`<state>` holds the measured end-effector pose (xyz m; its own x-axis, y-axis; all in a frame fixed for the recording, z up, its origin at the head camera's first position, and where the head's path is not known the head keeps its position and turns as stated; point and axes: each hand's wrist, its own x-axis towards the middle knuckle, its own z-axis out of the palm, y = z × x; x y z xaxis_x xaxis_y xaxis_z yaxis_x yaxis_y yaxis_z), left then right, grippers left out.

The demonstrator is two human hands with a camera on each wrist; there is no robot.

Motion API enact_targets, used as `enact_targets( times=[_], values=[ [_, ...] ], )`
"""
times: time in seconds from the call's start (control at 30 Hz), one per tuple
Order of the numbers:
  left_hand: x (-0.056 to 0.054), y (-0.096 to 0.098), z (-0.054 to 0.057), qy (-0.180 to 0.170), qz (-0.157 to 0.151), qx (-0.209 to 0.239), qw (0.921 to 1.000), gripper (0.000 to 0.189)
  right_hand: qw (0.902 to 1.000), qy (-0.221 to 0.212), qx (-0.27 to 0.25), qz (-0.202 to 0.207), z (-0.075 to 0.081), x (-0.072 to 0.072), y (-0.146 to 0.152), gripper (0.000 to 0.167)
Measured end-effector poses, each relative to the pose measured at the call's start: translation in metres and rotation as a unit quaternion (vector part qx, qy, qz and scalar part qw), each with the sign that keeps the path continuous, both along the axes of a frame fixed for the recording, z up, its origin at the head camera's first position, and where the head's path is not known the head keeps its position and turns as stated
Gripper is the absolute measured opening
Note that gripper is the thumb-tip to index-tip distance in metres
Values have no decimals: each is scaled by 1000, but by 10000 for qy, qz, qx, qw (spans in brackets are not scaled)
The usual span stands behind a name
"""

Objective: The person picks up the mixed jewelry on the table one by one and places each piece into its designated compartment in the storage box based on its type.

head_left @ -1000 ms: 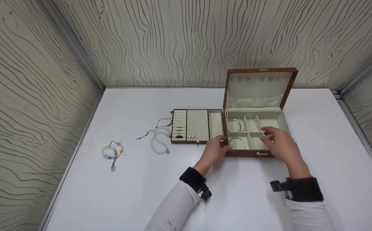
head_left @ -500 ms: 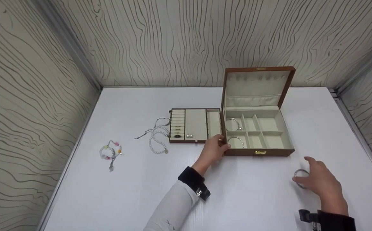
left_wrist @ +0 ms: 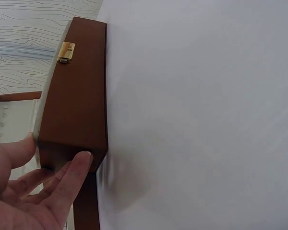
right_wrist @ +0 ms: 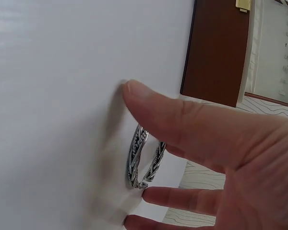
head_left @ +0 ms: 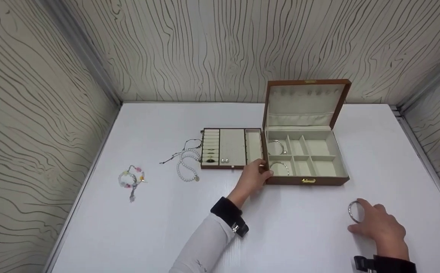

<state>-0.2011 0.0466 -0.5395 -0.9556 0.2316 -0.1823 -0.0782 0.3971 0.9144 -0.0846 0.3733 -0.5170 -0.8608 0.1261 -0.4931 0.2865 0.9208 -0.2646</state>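
My left hand (head_left: pixel 251 177) holds the front left corner of the brown jewelry box (head_left: pixel 307 181), thumb at the rim and fingers along the side in the left wrist view. The box's lid (head_left: pixel 306 99) stands raised, and two bangles lie in its left compartments. At the right, my right hand (head_left: pixel 383 227) is spread around a silver braided bangle (right_wrist: pixel 137 160). The head view shows the index finger at the bangle's far edge and the thumb (head_left: pixel 354 228) apart from its near side. The thumb covers part of the bangle in the right wrist view.
Left of the box lies a jewelry tray (head_left: pixel 232 138) with ring slots and pearl earrings (head_left: pixel 225 160). A pearl necklace (head_left: pixel 182 170) and a thin dark cord (head_left: pixel 174 155) lie against it. Farther left is a colourful beaded bracelet (head_left: pixel 131 178). Patterned panels border the white table.
My right hand has left the box's right compartments and come down to the bangle at the front right, its fingers now around it. The left hand has stayed at the box corner.
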Motion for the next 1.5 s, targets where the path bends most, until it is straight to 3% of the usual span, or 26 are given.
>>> enact_targets(
  times=[0.47, 1.13, 1.37, 1.5],
  values=[
    [0, 0, -1, -16, -68, -31, 10000, 37, 9988, 475, 46, 105, -6, -3, -6, 62],
    [1, 0, -1, -124, -10, 43, 9999, 38, 9980, 594, 51, 232, -7, -3, -2, 60],
    [1, 0, -1, -96, -42, -28, 9999, 38, 9979, 599, -230, 106, 4, -4, 0, 66],
    [1, -1, 0, -39, -56, -130, 9999, 39, 9946, 949, -419, -23, 14, -9, -2, 69]
  ],
)
